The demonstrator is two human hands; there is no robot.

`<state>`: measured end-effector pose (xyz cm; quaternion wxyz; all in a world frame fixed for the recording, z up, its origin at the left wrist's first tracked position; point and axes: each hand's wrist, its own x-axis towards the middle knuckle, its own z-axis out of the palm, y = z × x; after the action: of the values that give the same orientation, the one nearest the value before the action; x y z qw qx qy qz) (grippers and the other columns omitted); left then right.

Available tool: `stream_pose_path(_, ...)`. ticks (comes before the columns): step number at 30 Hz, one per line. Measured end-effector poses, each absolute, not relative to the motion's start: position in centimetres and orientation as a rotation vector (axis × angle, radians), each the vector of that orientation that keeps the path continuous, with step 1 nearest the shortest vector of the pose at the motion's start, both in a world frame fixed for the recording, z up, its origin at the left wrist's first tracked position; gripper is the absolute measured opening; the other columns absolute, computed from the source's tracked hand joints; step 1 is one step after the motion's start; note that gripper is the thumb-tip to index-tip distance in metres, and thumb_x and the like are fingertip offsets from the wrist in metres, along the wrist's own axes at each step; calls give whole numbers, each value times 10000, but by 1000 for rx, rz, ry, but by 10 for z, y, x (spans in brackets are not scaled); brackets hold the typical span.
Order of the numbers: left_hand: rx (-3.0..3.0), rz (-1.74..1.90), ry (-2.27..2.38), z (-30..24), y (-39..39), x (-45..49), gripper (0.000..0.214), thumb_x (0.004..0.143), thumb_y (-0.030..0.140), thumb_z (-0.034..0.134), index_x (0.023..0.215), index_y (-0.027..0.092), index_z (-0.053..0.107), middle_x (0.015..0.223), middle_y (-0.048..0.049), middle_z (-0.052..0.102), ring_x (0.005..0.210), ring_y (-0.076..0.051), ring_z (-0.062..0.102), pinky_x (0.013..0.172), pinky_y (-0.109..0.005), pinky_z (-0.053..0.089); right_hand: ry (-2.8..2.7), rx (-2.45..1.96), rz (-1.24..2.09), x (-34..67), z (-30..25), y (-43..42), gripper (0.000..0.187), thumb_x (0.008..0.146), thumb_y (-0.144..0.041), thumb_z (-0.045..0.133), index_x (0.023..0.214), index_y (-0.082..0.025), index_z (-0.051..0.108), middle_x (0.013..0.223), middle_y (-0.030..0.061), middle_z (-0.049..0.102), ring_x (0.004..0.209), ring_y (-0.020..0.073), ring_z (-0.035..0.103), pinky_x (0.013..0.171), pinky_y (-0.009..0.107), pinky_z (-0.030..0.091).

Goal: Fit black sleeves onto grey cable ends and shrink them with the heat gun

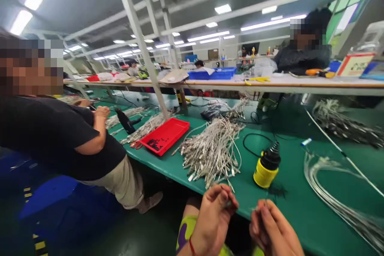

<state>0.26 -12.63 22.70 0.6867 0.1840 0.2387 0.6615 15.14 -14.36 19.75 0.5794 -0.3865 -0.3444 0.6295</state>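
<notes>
My left hand (pixel 214 218) is closed near the table's front edge, thumb and fingertips pinched together; what lies between them is too small to name. To its right my right hand (pixel 273 226) also pinches, with a tiny tip of something between thumb and forefinger that I cannot make out. The two hands are apart. Just beyond my left hand lies a heap of grey-white cables (pixel 211 150) with metal plug ends. A yellow and black heat gun (pixel 266 168) stands nozzle up beyond my right hand, its black cord running back.
A red tray (pixel 165 136) holds small black pieces on the green table (pixel 168 168). Bundled cables (pixel 327 192) lie at right. A shelf (pixel 270 84) crosses behind, carrying a blue bin (pixel 213 73). One person (pixel 99 140) stands at left; another (pixel 303 54) is behind the shelf.
</notes>
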Motion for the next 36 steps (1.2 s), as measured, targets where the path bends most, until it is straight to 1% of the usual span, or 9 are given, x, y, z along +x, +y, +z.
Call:
stream_pose_path(3,316,1422,531,240,-123,12,240,726,261,937,871,174,767,843,-5,706,752,-126,688,750,-255,577,-757,-824,1465,142,211,-149,204,939,-444,700,906,-251,644,690,1,630,457,88,450,418,206,411)
stream_pose_path(5,297,1371,520,244,-120,16,229,739,241,927,884,178,762,859,0,719,755,-125,704,742,-248,585,-726,-790,1407,139,215,-149,180,958,-385,693,895,-228,633,727,12,669,456,78,477,426,198,427)
stream_pose_path(9,251,1297,464,246,-115,23,210,765,226,909,892,186,748,870,5,738,779,-126,721,723,-241,592,-733,-772,1243,140,214,-149,133,954,-292,702,861,-219,640,798,44,740,480,116,594,473,260,527)
stream_pose_path(12,185,1251,469,246,-112,29,216,772,221,904,909,205,738,907,7,748,828,-130,725,729,-232,588,-795,-775,1154,144,215,-147,137,949,-246,705,830,-218,642,820,57,763,515,145,650,508,294,560)
stream_pose_path(15,137,1229,505,246,-110,35,250,771,237,904,935,222,716,926,19,742,805,-125,711,725,-231,580,-829,-789,1087,147,216,-143,156,938,-212,716,802,-219,639,808,55,761,555,162,674,511,289,563)
stream_pose_path(20,162,1172,521,246,-107,40,274,821,310,864,983,231,656,910,13,734,638,-132,653,528,-224,498,-877,-818,1034,149,217,-138,164,939,-170,700,798,-223,634,774,32,745,579,158,673,505,271,581)
stream_pose_path(25,148,1167,555,246,-103,43,299,818,326,865,970,235,624,902,20,733,568,-112,612,473,-213,444,-964,-824,963,152,218,-134,138,934,-140,686,822,-214,655,791,38,762,626,174,709,556,285,626)
stream_pose_path(30,159,1158,590,246,-101,47,347,780,326,898,952,215,617,885,6,727,591,-111,618,473,-194,412,-980,-872,933,154,216,-133,144,935,-132,688,824,-218,657,803,34,768,644,169,726,586,266,628)
stream_pose_path(36,183,1203,598,248,-102,48,327,784,304,895,923,211,614,896,0,727,629,-125,642,465,-189,417,-962,-884,947,154,215,-135,160,953,-130,668,835,-233,638,821,20,769,639,161,727,594,263,633)
